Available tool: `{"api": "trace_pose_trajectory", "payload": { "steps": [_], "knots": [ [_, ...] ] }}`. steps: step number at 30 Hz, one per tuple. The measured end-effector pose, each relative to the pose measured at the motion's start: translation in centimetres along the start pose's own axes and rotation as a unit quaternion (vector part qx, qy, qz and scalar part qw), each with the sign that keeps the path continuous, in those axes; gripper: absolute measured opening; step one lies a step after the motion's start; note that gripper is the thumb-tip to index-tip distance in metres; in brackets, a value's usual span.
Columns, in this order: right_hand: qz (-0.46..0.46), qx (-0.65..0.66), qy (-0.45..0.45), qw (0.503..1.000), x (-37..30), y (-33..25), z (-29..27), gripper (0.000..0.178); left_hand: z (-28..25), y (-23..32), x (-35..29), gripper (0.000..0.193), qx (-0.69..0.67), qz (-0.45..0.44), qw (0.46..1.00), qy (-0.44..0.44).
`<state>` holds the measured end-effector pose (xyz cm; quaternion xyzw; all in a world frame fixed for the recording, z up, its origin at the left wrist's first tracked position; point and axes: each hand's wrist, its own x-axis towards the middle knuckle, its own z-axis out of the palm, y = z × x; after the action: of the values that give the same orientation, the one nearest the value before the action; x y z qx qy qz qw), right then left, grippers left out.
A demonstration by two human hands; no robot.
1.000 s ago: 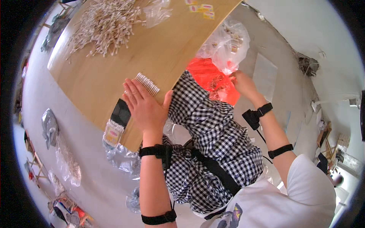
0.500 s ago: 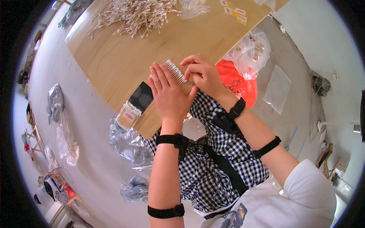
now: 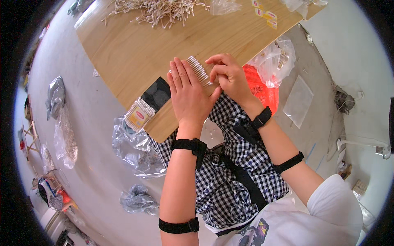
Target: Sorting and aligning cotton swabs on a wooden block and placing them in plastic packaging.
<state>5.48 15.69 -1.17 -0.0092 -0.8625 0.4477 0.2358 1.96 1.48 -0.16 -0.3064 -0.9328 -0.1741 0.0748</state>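
My left hand (image 3: 187, 92) lies flat over the left part of a row of white-tipped cotton swabs (image 3: 200, 71) near the table's front edge. Its fingers are straight and close together, palm down. At the row's right end is my right hand (image 3: 232, 78), fingers bent and apart, with nothing visible between them; its thumb is partly hidden. A black textured pad (image 3: 157, 95) lies left of my left hand. Beside it, at the table's edge, stands a pack of cotton swabs (image 3: 139, 115) with a yellow and white label.
A large heap of loose cotton swabs (image 3: 164, 12) covers the table's far side. Several small yellow and white cards (image 3: 266, 15) lie at the far right, near clear plastic bags (image 3: 225, 6). A red bag (image 3: 261, 88) stands beside the table; crumpled plastic (image 3: 137, 149) lies on the floor.
The view has shifted, so the table and both hands appear slightly farther right and higher. My left hand stays flat on the swabs; my right hand keeps beside the row's end, fingers bent.
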Motion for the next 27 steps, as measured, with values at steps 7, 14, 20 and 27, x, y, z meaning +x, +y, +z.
{"api": "trace_pose_trajectory", "payload": {
  "steps": [7, 14, 20, 27],
  "knots": [
    [0.023, 0.018, 0.030, 0.999, 0.12, 0.08, -0.04, 0.011, 0.27, 0.21, 0.03, 0.103, -0.005, 0.000, 1.000, 0.000],
    [-0.019, -0.041, 0.019, 0.999, 0.28, 0.00, 0.13, 0.012, 0.24, 0.00, 0.01, 0.104, -0.001, -0.003, 1.000, -0.009],
    [-0.019, -0.039, 0.007, 0.999, 0.29, -0.02, -0.04, 0.014, 0.27, 0.07, 0.01, 0.104, 0.004, -0.002, 1.000, -0.011],
    [-0.019, -0.042, 0.022, 0.999, 0.35, 0.08, 0.20, 0.014, 0.30, 0.17, 0.07, 0.103, 0.000, -0.002, 1.000, -0.010]
  ]
}}
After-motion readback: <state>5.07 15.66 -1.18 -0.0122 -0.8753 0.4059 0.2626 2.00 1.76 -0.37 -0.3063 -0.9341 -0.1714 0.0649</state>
